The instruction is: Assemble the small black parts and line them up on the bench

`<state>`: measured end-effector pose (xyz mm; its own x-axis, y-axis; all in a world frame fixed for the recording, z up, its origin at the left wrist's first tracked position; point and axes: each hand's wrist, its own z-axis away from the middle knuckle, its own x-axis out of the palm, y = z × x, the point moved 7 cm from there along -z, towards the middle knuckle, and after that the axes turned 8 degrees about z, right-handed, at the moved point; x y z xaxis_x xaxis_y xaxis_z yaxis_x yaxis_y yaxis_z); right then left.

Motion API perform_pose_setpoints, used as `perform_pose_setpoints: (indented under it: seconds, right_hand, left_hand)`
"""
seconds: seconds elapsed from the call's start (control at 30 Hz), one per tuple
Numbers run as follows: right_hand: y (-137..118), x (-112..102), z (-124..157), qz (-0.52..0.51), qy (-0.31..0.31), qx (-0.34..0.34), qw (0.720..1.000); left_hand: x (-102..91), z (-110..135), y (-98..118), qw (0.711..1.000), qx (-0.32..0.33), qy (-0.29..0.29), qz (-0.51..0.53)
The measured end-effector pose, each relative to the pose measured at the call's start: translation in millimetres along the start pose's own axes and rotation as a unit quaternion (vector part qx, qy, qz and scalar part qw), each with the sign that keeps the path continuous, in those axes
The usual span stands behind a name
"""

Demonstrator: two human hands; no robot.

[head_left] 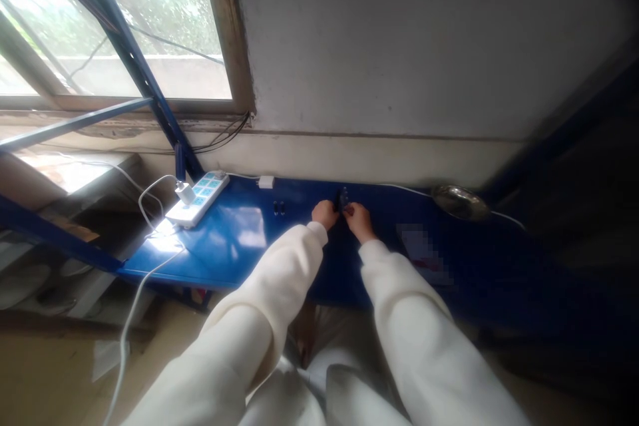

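Both my hands reach out over a blue table (234,246), in cream sleeves. My left hand (324,214) and my right hand (357,218) are closed, fingertips together, around a small dark object (342,200) that stands upright between them near the wall. It is too small and dark to name. Two small dark pieces (279,208) lie on the table a little left of my left hand.
A white power strip (198,198) with a plugged-in charger and white cables lies at the table's left end. A small white adapter (266,182) sits by the wall. A metal dish (459,202) rests at the right. A window and blue metal frame stand left.
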<state>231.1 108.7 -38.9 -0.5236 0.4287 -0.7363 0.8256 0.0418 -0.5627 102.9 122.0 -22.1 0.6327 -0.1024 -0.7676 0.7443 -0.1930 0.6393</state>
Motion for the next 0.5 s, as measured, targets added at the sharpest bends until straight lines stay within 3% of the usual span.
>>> perform_pose_setpoints:
  seconds: [0.3, 0.5]
  right_hand:
    - [-1, 0, 1, 0.035, -0.017, 0.037, 0.999]
    - [-3, 0, 2, 0.042, -0.028, 0.056, 0.997]
  left_hand:
    - [-9.8, 10, 4, 0.999, -0.023, -0.018, -0.022]
    - [-40.9, 57, -7, 0.999, -0.006, 0.029, -0.04]
